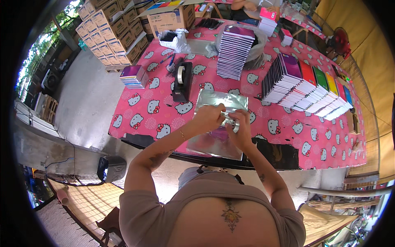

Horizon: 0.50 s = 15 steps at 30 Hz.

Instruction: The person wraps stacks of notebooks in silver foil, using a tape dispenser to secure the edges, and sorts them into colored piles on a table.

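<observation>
On the near edge of the table lies a shiny clear plastic sleeve (205,147), with something purple (221,134) showing through it. My left hand (209,118) is closed, its fingers pinching the plastic near the middle. Beside it, my right hand (240,126) has its thumb and fingers curled on the same plastic. The exact fold between the hands is partly hidden by glare and fingers. Just beyond and left of them stands a black tape dispenser (183,87) with a roll of tape. A tall stack of spiral notebooks (235,55) rises beyond the plastic.
Rows of spiral notebooks (302,88) with coloured covers fill the right side. A small notebook stack (133,77) sits at the left edge, and pens (170,60) lie near the dispenser. Cardboard boxes (113,31) are piled at back left. Another person (257,10) works across the table.
</observation>
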{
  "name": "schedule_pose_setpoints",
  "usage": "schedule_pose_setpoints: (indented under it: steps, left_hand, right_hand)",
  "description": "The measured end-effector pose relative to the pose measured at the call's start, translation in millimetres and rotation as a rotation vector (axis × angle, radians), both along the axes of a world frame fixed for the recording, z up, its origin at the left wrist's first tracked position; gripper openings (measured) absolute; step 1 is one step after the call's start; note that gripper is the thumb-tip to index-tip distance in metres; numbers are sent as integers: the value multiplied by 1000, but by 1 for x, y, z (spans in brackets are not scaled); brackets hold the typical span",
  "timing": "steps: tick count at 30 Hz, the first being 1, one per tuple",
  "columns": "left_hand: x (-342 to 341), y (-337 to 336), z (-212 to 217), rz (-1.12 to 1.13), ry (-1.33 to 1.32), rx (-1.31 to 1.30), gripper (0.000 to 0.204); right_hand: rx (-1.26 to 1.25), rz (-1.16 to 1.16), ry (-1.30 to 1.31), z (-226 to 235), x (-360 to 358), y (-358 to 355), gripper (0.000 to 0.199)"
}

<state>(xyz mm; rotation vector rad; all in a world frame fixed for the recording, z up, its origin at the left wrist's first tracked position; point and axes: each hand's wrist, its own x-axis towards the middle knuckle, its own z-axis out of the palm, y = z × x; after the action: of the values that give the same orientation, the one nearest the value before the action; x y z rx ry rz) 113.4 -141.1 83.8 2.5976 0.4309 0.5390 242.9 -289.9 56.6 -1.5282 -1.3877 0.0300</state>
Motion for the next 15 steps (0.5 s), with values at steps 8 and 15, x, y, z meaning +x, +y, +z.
schedule_pose_setpoints:
  steps: [8,15]
  left_hand:
    - [6,23,-11,68,7,-75,74]
    - [-8,89,-44,288,-288,-598,65]
  right_hand:
    - [-79,198,976,-19,8,17,47]
    - [11,114,1128,-22,0,25,35]
